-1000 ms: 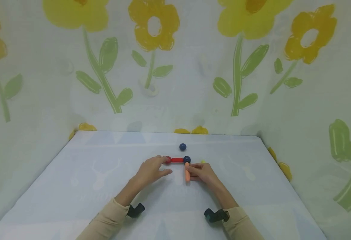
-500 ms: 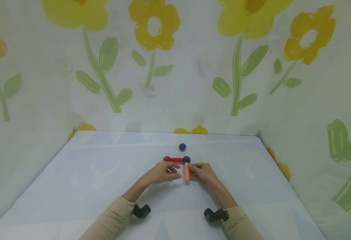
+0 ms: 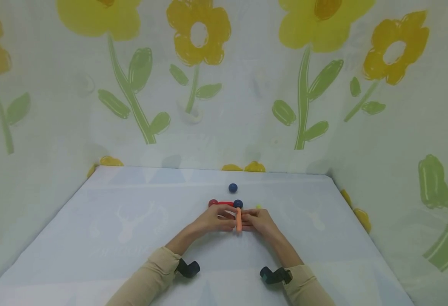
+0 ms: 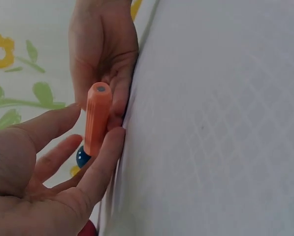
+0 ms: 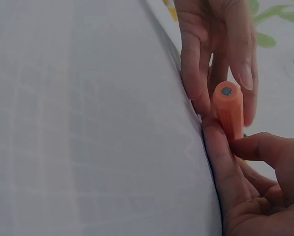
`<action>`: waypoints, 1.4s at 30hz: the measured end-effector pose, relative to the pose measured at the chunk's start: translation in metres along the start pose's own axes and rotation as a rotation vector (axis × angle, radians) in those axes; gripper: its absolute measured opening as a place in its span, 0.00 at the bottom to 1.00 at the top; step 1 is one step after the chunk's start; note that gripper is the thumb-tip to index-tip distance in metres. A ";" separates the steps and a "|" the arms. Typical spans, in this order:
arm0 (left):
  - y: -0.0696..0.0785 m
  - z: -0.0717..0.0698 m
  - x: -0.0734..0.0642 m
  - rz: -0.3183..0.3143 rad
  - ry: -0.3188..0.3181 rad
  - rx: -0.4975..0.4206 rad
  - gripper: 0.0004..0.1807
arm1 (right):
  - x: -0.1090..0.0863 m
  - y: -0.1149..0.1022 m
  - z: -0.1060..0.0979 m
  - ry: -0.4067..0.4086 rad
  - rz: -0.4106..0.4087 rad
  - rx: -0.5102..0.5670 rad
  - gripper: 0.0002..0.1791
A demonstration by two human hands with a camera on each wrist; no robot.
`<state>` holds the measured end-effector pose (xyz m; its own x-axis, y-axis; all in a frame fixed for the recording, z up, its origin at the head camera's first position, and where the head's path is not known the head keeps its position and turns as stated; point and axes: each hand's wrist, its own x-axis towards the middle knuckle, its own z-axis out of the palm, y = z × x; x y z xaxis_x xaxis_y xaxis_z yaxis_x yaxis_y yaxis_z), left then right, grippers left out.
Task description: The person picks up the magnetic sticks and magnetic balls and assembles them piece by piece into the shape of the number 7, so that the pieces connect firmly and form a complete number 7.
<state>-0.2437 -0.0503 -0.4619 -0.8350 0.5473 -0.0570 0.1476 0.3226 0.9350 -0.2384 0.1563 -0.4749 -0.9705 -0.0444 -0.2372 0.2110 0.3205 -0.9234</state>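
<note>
My right hand (image 3: 262,222) pinches an orange magnetic stick (image 3: 239,222) between thumb and fingers. The stick points toward me, its far end right at a dark blue ball (image 3: 238,203); a grey dot shows on its near end in both wrist views. That ball lines up with a red stick (image 3: 226,203) and a red ball (image 3: 213,202) to its left. My left hand (image 3: 210,220) is at the orange stick's left side, fingers loosely bent and spread. In the left wrist view its thumb (image 4: 63,118) stands slightly apart from the stick.
Another blue ball (image 3: 233,188) lies farther back on the white-covered table (image 3: 132,272). A small yellow-green piece (image 3: 258,206) shows just behind my right hand. Flower-printed cloth walls (image 3: 246,127) enclose the back and sides.
My left hand has left the red ball and moved right to the orange stick. The right hand keeps holding the stick in nearly the same place.
</note>
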 end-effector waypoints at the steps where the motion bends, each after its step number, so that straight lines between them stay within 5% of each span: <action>1: 0.000 0.001 0.001 -0.001 0.002 -0.006 0.23 | 0.000 0.000 0.000 -0.002 -0.005 0.004 0.16; 19: 0.000 0.002 0.013 -0.049 0.008 -0.033 0.18 | -0.003 0.004 0.002 -0.063 -0.057 0.143 0.16; 42: -0.004 0.002 0.021 -0.061 0.057 -0.081 0.18 | -0.002 0.000 0.002 -0.005 -0.030 0.091 0.16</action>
<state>-0.2608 -0.0387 -0.4672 -0.8703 0.4830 -0.0969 0.0542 0.2894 0.9557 -0.2362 0.1541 -0.4753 -0.9760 -0.0573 -0.2101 0.1917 0.2319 -0.9537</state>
